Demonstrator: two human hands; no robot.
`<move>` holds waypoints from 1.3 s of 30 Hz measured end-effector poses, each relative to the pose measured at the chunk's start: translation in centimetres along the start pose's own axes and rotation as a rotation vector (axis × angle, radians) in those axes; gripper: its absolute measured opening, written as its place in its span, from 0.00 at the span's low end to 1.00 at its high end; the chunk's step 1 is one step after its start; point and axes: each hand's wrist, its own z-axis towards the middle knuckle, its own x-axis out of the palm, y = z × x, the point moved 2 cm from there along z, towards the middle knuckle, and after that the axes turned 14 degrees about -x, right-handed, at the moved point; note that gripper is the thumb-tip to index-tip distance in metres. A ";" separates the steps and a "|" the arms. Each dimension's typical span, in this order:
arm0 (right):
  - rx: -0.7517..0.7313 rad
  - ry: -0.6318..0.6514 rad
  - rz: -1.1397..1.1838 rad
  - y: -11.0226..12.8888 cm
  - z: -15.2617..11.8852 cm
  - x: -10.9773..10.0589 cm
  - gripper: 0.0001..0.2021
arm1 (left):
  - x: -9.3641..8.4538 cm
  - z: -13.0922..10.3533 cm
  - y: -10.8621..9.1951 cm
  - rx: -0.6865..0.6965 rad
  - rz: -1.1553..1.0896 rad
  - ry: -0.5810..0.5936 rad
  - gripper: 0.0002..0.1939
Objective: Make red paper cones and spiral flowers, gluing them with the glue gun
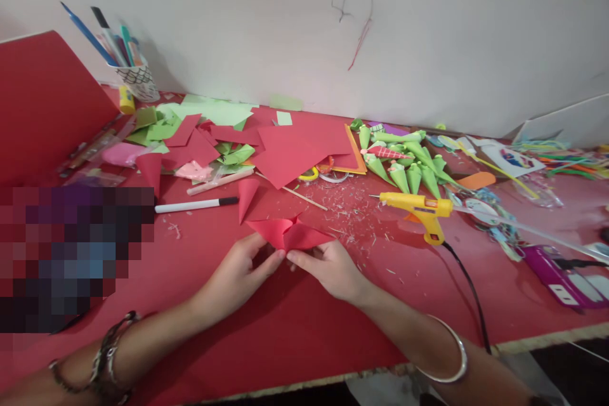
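The folded red paper point(311, 236) is in the middle of the red table point(304, 342), toward the near side. Both hands pinch it: the left hand point(247, 264) has the left part and the right hand point(330, 268) has the right part. The thumbs almost meet at the near middle edge; most of the fingers hide behind. A small red cone point(248, 198) stands or lies just past it on the left; I can't tell which. A yellow glue gun point(419, 205) lies to the right. The paper looks very light, a bit stiff, and not slippery. It could crease or tear, so a soft pinch near the middle fold seems best.
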 end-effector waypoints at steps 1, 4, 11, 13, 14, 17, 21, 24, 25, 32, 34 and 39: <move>-0.015 0.018 -0.006 0.0 0.0 0.0 0.04 | 0.0 0.0 0.0 0.002 0.011 0.007 0.14; -0.083 0.068 -0.034 0.2 -0.1 0.2 0.07 | 0.0 -0.1 0.2 -0.010 0.031 0.026 0.16; -0.098 0.040 -0.153 0.3 -0.3 -0.1 0.09 | 0.3 -0.1 0.0 -0.033 -0.057 0.101 0.12; -0.101 0.045 -0.184 0.3 -0.3 -0.2 0.08 | 0.3 -0.2 -0.2 -0.020 -0.047 0.109 0.12; -0.105 0.053 -0.193 0.3 -0.3 -0.2 0.08 | 0.3 -0.3 -0.3 -0.009 -0.038 0.108 0.12; -0.108 0.053 -0.193 0.4 -0.2 -0.3 0.07 | 0.2 -0.4 -0.6 0.030 -0.025 0.109 0.13; -0.159 0.007 -0.213 0.8 -0.1 -0.6 0.10 | -0.2 -0.3 -0.8 0.035 -0.076 0.135 0.11; -0.180 0.061 -0.283 1.4 0.0 -0.8 0.06 | -1.1 -0.2 -0.7 -0.026 -0.103 0.157 0.15; -0.178 0.093 -0.300 1.5 -0.1 -0.8 0.05 | -1.4 -0.2 -0.7 -0.044 -0.122 0.168 0.16; -0.154 0.137 -0.232 1.4 -0.1 -0.7 0.04 | -1.7 -0.2 -1.0 -0.177 -0.158 0.377 0.20; -0.133 0.107 -0.231 1.0 -0.1 -0.8 0.05 | -1.4 -0.2 -1.0 -0.205 -0.134 0.374 0.18; -0.116 0.049 -0.315 0.6 -0.1 -1.0 0.05 | -1.0 -0.2 -0.4 -0.293 -0.148 0.440 0.12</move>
